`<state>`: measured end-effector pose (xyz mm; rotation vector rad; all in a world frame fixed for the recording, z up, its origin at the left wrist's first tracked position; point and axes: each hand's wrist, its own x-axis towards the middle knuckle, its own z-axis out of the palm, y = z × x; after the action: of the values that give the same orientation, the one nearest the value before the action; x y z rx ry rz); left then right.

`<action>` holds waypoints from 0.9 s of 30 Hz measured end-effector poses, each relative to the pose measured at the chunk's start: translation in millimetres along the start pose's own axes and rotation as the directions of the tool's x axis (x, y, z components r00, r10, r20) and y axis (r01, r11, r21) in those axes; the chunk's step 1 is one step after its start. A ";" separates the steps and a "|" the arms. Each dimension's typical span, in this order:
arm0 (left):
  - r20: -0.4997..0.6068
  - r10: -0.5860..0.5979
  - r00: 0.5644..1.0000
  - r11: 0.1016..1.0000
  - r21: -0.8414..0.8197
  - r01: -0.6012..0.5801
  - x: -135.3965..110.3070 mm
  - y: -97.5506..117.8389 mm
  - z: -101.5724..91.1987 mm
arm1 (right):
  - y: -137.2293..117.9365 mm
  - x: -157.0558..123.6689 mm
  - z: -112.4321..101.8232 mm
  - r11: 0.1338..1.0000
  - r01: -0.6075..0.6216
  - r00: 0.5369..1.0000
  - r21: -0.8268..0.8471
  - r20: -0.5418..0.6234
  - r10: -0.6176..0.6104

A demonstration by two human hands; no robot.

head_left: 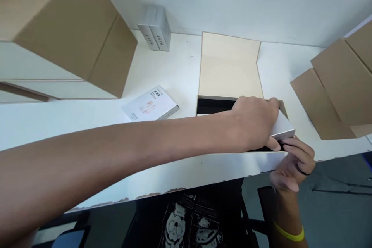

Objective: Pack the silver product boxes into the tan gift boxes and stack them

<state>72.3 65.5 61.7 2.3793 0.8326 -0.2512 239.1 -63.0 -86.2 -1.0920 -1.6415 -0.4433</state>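
A beige gift box [229, 66] lies open on the white table [180, 69], its lid folded back toward the wall and its black inside [213, 105] showing. My left hand [255, 122] reaches across and is closed over a flat white box [283, 127] resting in the open box. My right hand [295, 161] sits at the table's front edge, fingers curled against the near corner of the white box. It wears a dark ring and a yellow wristband.
A white booklet box [149, 104] lies left of the gift box. Two grey boxes [155, 27] stand by the wall. Large cardboard cartons sit at the left [72, 27] and right [340, 85].
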 end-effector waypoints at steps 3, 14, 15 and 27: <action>0.028 -0.002 1.000 0.999 -0.036 0.003 7.2 3.2 4.9 | -1.8 3.6 4.4 0.997 0.028 0.998 -0.068 -0.048 -0.032; 0.102 -0.018 0.995 0.994 -0.101 0.028 9.5 1.6 9.7 | 1.2 4.5 2.5 0.991 -0.047 0.998 -0.127 -0.056 0.040; 0.106 -0.017 0.994 0.994 -0.104 0.028 9.1 1.8 9.8 | 0.8 4.4 2.5 0.989 -0.057 0.998 -0.137 -0.042 0.052; 0.303 -0.030 0.952 0.998 -0.048 0.047 2.4 4.0 -16.1 | -2.4 9.0 3.0 0.992 -0.068 0.996 -0.108 0.045 0.073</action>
<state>76.3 73.8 75.7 2.2011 0.7294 -0.5857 235.3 -58.1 -78.6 -1.2453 -1.6312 -0.4652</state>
